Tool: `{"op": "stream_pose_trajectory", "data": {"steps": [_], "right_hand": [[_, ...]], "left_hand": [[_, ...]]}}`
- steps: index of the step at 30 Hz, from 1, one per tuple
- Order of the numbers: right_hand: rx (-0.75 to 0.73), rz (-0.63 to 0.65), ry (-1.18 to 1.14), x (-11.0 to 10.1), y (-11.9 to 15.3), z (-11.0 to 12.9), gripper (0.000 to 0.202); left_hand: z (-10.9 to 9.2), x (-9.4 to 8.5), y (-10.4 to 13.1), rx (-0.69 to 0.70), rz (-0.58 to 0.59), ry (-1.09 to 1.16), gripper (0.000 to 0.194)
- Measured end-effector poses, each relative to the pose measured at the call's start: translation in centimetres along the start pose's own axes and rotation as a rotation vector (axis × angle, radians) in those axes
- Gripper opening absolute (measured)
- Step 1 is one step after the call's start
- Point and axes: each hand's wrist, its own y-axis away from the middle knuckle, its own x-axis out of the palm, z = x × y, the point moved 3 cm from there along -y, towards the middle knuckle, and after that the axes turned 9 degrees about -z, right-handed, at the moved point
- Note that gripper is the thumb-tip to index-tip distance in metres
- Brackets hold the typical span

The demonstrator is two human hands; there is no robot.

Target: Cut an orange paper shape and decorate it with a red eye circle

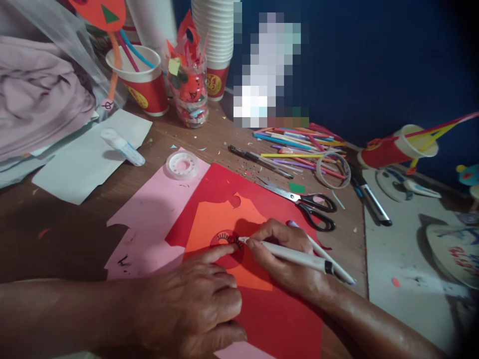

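Note:
My right hand (284,249) is closed around a white marker (295,257) with a black band near its back end. Its tip touches a small red paper circle (235,260) that bears two arcs of short black strokes like eyelashes. My left hand (198,294) holds the circle down with a stretched index finger, while its other fingers are bent and hold nothing. Beneath the circle lies an orange paper piece (202,219) with a cut, uneven top edge. That piece rests on a red sheet (280,319), which overlaps a pink sheet (145,219).
Black-handled scissors (299,198) lie open beyond my right hand, near another white marker (325,254). A tape roll (182,165), a pile of coloured sticks (295,142) and a black marker (374,202) are farther back. Paper cups (149,94) and a scrap-filled jar (192,94) stand behind.

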Motion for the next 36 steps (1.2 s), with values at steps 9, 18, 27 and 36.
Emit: {"op": "stream_pose_trajectory", "data": {"steps": [9, 18, 27, 36], "right_hand": [[0.009, -0.021, 0.034, -0.05, -0.06, 0.16, 0.013], [0.066, -0.008, 0.018, -0.69, 0.01, -0.14, 0.014], [0.037, 0.012, 0.046, -0.66, -0.1, 0.19, 0.015], [0.021, -0.024, 0.042, -0.23, -0.01, 0.04, 0.014]], "left_hand": [[-0.11, -0.2, -0.02, 0.005, 0.006, -0.012, 0.017], [0.05, 0.34, 0.2, -0.143, -0.005, 0.033, 0.027], [-0.03, -0.05, -0.05, -0.091, -0.009, 0.022, 0.024], [-0.22, -0.02, 0.09, -0.022, 0.016, -0.01, 0.015]]}}
